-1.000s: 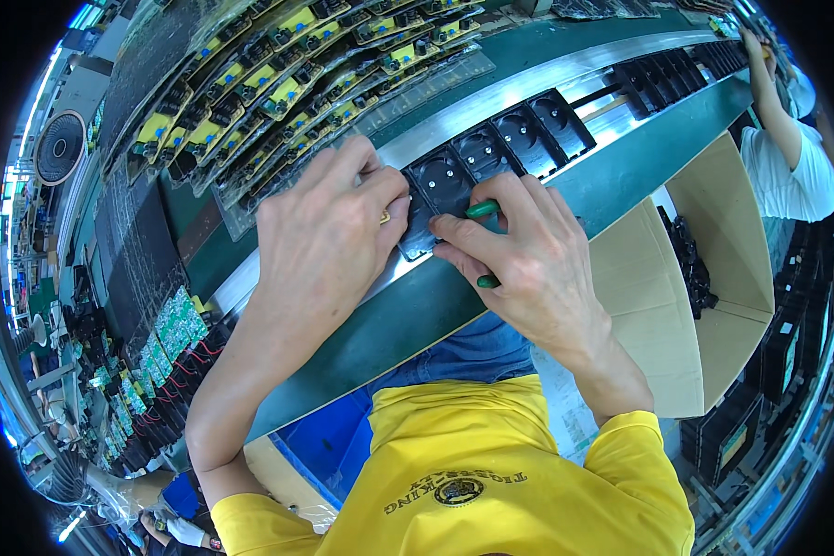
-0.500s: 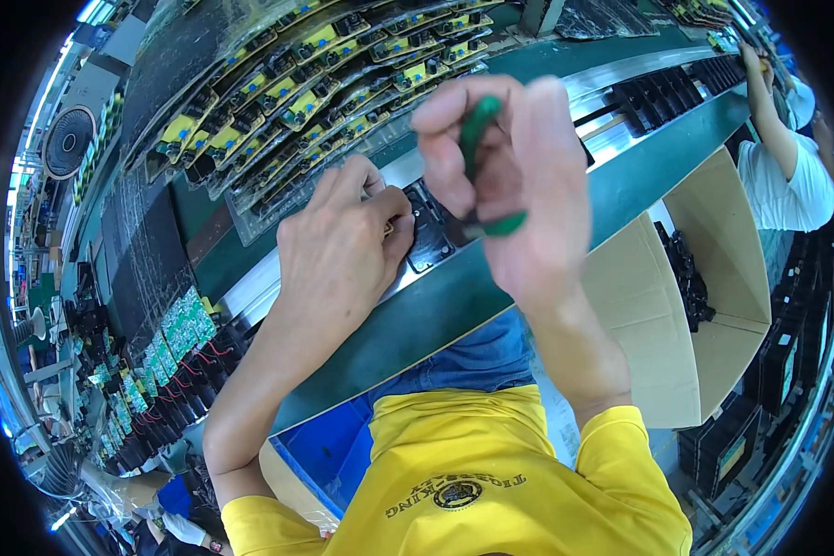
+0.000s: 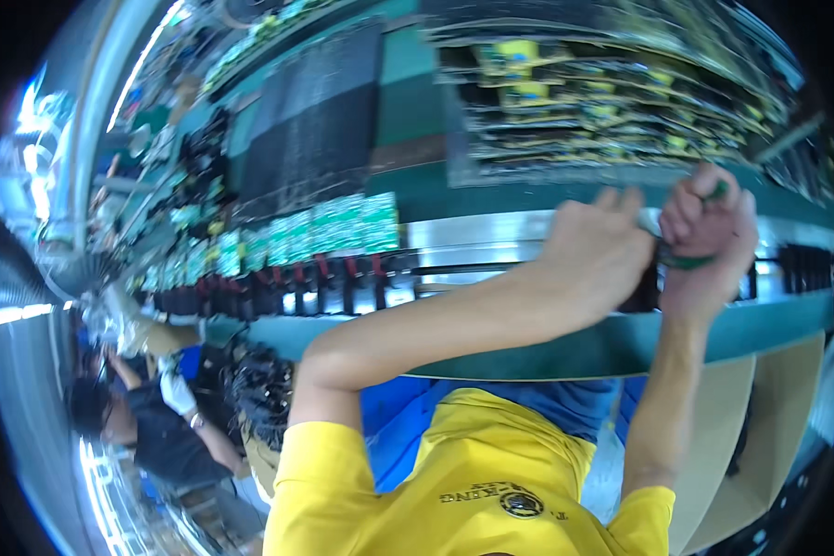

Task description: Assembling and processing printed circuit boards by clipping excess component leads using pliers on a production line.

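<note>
My right hand (image 3: 709,236) is closed round a hand tool with green handles (image 3: 690,262), which looks like pliers or cutters. Its jaws are hidden between the two hands. My left hand (image 3: 593,255) is just left of it, back upward and fingers curled over the metal rail. What those fingers grip is hidden and blurred. Under the left fingertips a dark part (image 3: 641,289) shows on the rail (image 3: 482,236), its details smeared.
Stacked trays of yellow-and-black circuit boards (image 3: 602,120) stand behind the rail. Green circuit boards with red wires (image 3: 324,232) sit above black housings (image 3: 343,287) at left. A cardboard box (image 3: 713,445) is at lower right. A co-worker (image 3: 171,426) is at lower left.
The view has swung left, so the bench and both hands appear further right. My right hand, raised in a blur before, is now lower and close beside the left, still holding the green-handled tool.
</note>
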Motion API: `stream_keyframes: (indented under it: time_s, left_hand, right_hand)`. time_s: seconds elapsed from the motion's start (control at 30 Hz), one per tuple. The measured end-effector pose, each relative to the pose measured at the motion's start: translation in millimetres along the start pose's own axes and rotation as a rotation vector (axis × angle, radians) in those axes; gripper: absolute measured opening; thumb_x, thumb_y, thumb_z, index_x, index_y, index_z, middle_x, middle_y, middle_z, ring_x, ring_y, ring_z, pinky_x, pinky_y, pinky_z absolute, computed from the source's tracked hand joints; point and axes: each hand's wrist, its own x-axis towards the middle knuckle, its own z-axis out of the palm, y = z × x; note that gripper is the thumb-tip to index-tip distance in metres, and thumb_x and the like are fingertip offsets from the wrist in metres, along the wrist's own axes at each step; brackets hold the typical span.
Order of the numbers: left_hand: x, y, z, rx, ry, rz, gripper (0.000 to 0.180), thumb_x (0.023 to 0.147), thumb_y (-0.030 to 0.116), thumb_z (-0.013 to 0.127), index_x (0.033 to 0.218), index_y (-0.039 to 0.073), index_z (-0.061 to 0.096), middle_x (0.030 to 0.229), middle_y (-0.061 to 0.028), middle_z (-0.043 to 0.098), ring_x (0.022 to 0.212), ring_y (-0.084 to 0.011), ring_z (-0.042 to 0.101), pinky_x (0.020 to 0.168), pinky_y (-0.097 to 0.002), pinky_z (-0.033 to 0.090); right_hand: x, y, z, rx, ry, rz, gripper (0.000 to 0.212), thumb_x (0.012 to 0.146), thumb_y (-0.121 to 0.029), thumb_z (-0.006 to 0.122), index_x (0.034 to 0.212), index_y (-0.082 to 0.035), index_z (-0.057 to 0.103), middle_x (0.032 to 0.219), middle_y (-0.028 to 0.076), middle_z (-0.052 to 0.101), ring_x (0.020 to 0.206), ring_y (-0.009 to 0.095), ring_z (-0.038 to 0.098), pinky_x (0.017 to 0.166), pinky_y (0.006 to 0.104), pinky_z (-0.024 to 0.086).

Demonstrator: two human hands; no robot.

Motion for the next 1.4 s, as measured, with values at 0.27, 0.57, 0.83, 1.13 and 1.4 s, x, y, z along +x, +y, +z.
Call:
stream_keyframes:
  time_s: [0.27,0.57,0.83,1.13,1.4]
  left_hand:
    - [8,1,3,0.001,0.008,0.030,0.015,0.089,0.024,0.080,0.084,0.010,0.083,0.103,-0.0149,0.066,0.087,-0.0333,0.069,0.059,-0.0454,0.054]
    - [45,-13,-70,-0.046,-0.620,0.089,0.023,0.091,0.023,0.081,0.106,0.006,0.079,0.109,-0.0134,0.071,0.087,-0.0391,0.071,0.077,-0.0509,0.058]
    - [37,-6,-36,0.054,0.084,0.174,0.041,0.094,0.012,0.081,0.133,0.008,0.070,0.135,-0.0123,0.073,0.118,-0.0356,0.073,0.100,-0.0458,0.058]
    - [-84,-60,-78,0.075,-0.018,0.161,0.042,0.085,0.002,0.078,0.126,0.009,0.071,0.144,-0.0128,0.065,0.133,-0.0376,0.063,0.120,-0.0534,0.049]
    - [-143,-83,-129,0.128,-0.087,0.033,0.038,0.086,0.000,0.077,0.124,0.007,0.074,0.150,-0.0162,0.062,0.135,-0.0411,0.061,0.124,-0.0563,0.047]
  right_hand:
    - [-2,-2,-16,0.016,-0.211,-0.104,0.025,0.119,-0.029,0.046,0.100,-0.013,0.051,0.080,-0.004,0.038,0.072,0.008,0.032,0.061,0.0272,0.027]
    - [-79,-65,-15,-1.575,-0.340,-0.394,0.023,0.090,-0.016,0.091,0.113,-0.014,0.091,0.112,0.006,0.066,0.086,0.024,0.060,0.077,0.0361,0.052]
    - [-90,-47,-31,-1.764,-0.394,-0.516,0.019,0.092,-0.023,0.091,0.110,-0.018,0.090,0.111,0.004,0.062,0.093,0.024,0.062,0.082,0.0365,0.055]
    - [-52,-92,-93,-1.874,0.243,-0.459,0.026,0.096,-0.031,0.091,0.114,-0.013,0.090,0.114,0.010,0.065,0.092,0.029,0.067,0.079,0.0409,0.058]
    - [-49,-68,-83,-1.836,0.149,-0.454,0.026,0.097,-0.035,0.089,0.105,-0.010,0.091,0.111,0.011,0.063,0.092,0.033,0.069,0.080,0.0433,0.059]
